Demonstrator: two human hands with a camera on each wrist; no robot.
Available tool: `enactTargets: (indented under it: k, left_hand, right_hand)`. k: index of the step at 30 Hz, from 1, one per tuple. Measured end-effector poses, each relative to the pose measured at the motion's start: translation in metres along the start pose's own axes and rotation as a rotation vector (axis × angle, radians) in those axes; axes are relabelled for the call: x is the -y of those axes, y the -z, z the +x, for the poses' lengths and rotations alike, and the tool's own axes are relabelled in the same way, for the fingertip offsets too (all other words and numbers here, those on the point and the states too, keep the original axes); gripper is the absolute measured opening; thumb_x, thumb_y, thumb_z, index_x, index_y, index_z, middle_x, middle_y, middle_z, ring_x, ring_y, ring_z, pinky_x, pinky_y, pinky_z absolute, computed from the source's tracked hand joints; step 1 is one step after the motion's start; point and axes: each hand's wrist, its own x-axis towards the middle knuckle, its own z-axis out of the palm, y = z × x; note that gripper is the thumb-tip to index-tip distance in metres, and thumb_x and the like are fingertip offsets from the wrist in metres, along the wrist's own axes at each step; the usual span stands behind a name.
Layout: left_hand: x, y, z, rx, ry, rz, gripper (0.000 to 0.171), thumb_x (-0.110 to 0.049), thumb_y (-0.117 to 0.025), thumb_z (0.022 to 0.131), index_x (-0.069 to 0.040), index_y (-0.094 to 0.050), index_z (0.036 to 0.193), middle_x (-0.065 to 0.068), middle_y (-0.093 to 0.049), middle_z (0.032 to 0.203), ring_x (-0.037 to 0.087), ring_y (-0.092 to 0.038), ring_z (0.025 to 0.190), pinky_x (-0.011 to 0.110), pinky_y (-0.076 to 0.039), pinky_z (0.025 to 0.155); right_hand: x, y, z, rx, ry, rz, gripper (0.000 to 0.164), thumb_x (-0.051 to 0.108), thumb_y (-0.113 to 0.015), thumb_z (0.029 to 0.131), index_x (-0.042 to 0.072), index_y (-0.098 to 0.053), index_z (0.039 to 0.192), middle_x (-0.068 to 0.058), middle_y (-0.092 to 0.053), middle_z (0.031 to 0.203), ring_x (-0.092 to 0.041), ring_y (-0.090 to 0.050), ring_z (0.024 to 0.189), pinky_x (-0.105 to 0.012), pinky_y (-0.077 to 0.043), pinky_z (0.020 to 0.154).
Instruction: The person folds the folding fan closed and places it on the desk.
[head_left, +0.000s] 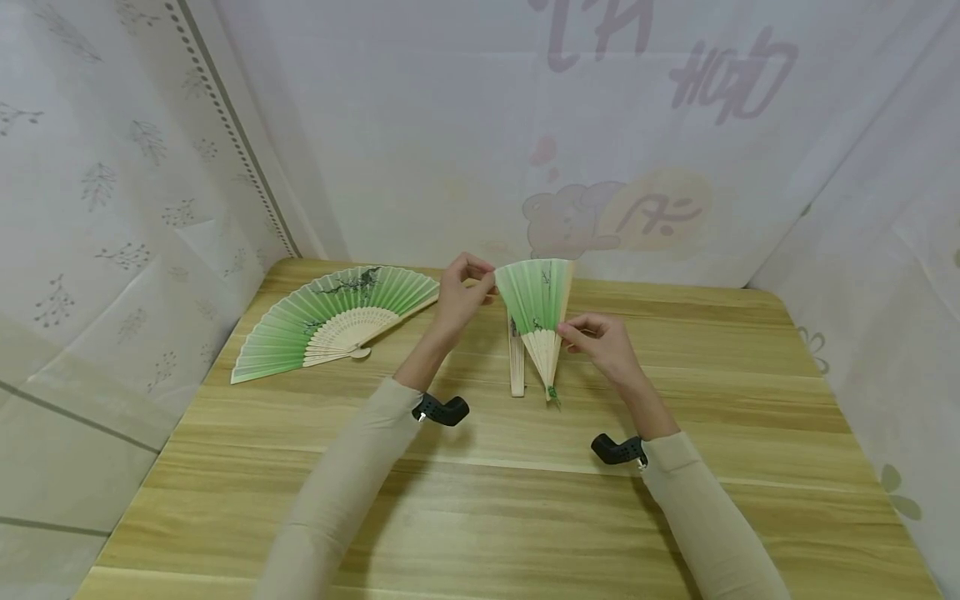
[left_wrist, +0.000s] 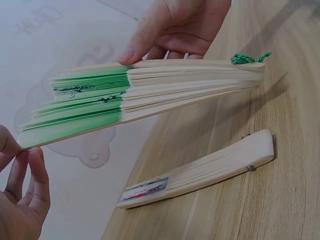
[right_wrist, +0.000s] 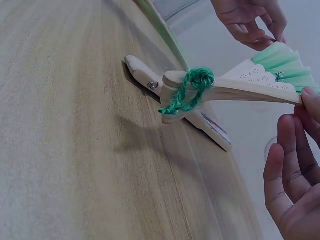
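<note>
Both hands hold up a partly spread green folding fan [head_left: 536, 296] above the table. At its upper left corner, the left hand [head_left: 461, 292] pinches the outer rib between thumb and fingers. My right hand [head_left: 603, 342] grips the opposite outer rib about midway along. Green cord [right_wrist: 200, 80] is tied at the fan's pivot end, which points toward me. Beneath it lies a closed folding fan [left_wrist: 200, 170] with pale ribs and a patch of dark and red print. Left of the left hand, a fully spread green fan [head_left: 337, 321] rests on the table.
The wooden table [head_left: 480, 517] runs back to a pale printed curtain [head_left: 420, 125], with more fabric hanging at both sides. A black wrist camera [head_left: 442, 410] sits on the left forearm and another black camera [head_left: 618, 450] on the right.
</note>
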Motion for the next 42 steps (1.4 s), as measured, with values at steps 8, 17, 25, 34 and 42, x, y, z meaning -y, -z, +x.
enactTargets:
  k: [8,17,25,34,42]
  left_hand:
    - [0.003,-0.004,0.002,-0.002,0.003,-0.001,0.007,0.005,-0.059,0.098,0.005,-0.061,0.105,0.01,-0.059,0.09,0.046,-0.065,0.088,0.051,-0.059,0.079]
    - [0.004,-0.005,0.003,0.01,-0.002,0.02,0.006,0.004,-0.059,0.099,0.003,-0.061,0.105,0.011,-0.059,0.091,0.042,-0.066,0.085,0.058,-0.057,0.081]
    - [0.001,-0.003,0.003,0.034,0.015,0.024,0.007,0.001,-0.06,0.1,0.002,-0.062,0.107,0.013,-0.06,0.092,0.05,-0.063,0.091,0.04,-0.061,0.072]
    - [-0.002,-0.004,0.003,0.046,0.021,0.05,0.007,0.0,-0.06,0.1,0.002,-0.061,0.107,0.013,-0.06,0.093,0.027,-0.067,0.077,0.044,-0.061,0.074]
    - [-0.006,-0.008,0.002,0.052,0.024,0.052,0.007,0.0,-0.058,0.1,0.0,-0.061,0.106,0.013,-0.059,0.093,0.051,-0.063,0.091,0.045,-0.06,0.076]
  right_hand:
    - [-0.003,-0.002,0.0,0.0,0.002,0.007,0.023,0.013,-0.072,0.097,-0.009,-0.072,0.103,-0.019,-0.069,0.101,-0.023,-0.067,0.084,-0.044,-0.06,0.079]
    - [-0.003,-0.003,-0.001,0.01,-0.021,0.008,0.02,0.008,-0.07,0.098,-0.011,-0.071,0.105,-0.015,-0.07,0.1,-0.026,-0.066,0.085,-0.052,-0.058,0.082]
    - [-0.004,-0.008,-0.001,0.031,-0.017,0.007,0.018,0.005,-0.068,0.099,-0.012,-0.071,0.105,-0.018,-0.07,0.098,-0.034,-0.066,0.085,-0.047,-0.06,0.078]
    - [0.001,-0.016,-0.004,0.021,-0.021,0.043,0.021,0.01,-0.072,0.097,-0.011,-0.071,0.102,-0.013,-0.07,0.091,-0.031,-0.067,0.081,-0.039,-0.061,0.076]
    - [0.004,-0.02,-0.004,0.034,-0.035,0.06,0.02,0.005,-0.069,0.098,-0.013,-0.069,0.106,-0.018,-0.069,0.092,-0.048,-0.063,0.087,-0.055,-0.057,0.081]
